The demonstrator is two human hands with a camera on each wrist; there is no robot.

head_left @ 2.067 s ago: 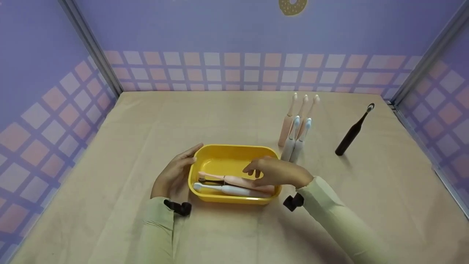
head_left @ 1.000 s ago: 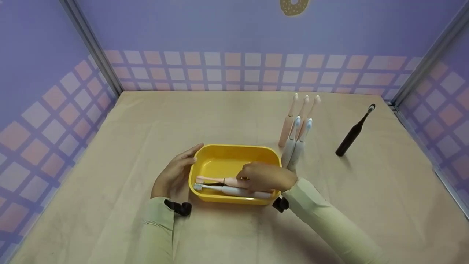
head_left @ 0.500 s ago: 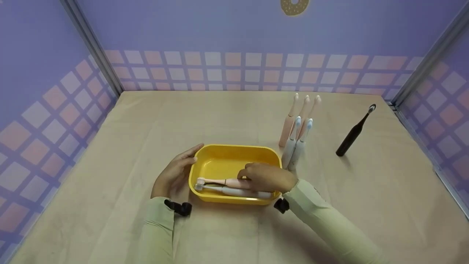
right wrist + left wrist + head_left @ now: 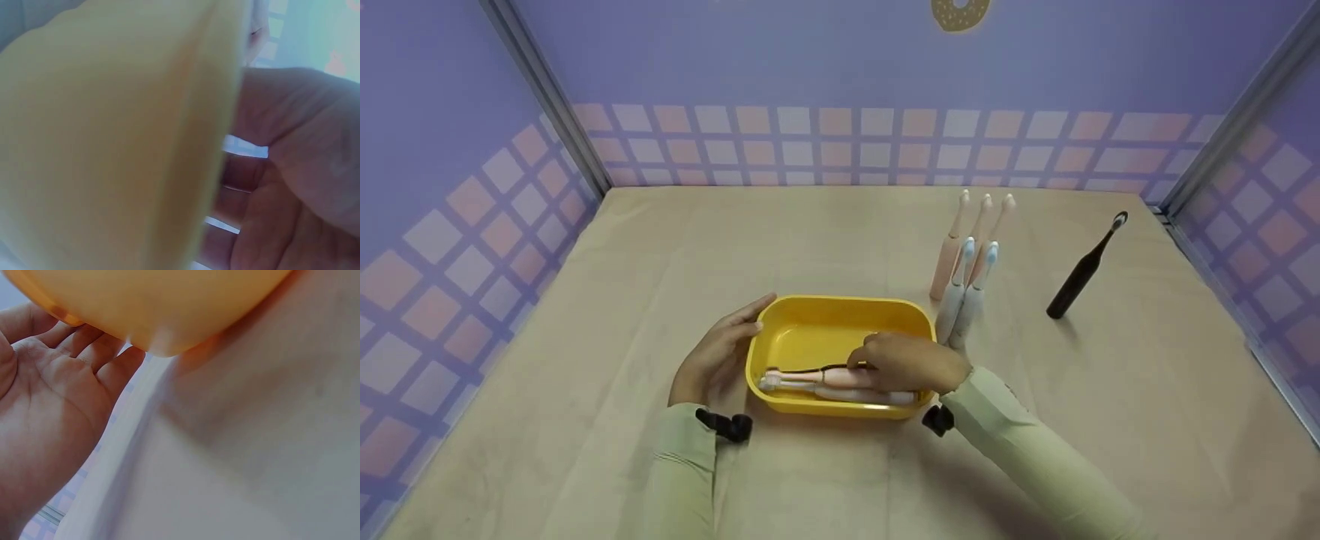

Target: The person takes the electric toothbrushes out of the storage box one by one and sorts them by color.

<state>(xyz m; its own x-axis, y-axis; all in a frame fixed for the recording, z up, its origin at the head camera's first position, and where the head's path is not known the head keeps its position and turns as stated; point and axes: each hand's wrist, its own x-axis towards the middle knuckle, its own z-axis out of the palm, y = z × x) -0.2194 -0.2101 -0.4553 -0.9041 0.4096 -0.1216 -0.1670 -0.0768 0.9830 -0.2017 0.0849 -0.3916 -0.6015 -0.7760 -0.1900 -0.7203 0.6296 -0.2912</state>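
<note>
My left hand (image 4: 715,348) holds the left end of a yellow bin (image 4: 825,299), its thumb at the rim and its fingers along the outer wall. In the left wrist view those fingers (image 4: 121,371) touch the bin's wall. My right hand (image 4: 911,361) reaches inside the bin and grips the handle of a pink electric toothbrush (image 4: 844,377). Beneath and in front of it lies a white electric toothbrush (image 4: 840,393), partly covered. A thin strip of a black toothbrush (image 4: 808,370) shows behind the pink one. In the right wrist view the bin's wall hides my right fingertips.
Several pink and white electric toothbrushes stand upright close behind the bin's right end, among them a pink one (image 4: 945,268) and a white one (image 4: 969,304). A black electric toothbrush (image 4: 1076,281) stands alone farther right. Purple tiled walls (image 4: 840,146) border the table.
My right hand has moved left and taken hold of the pink toothbrush. That toothbrush has shifted toward the front over the white one, and the black one now shows behind it. The left hand stays put.
</note>
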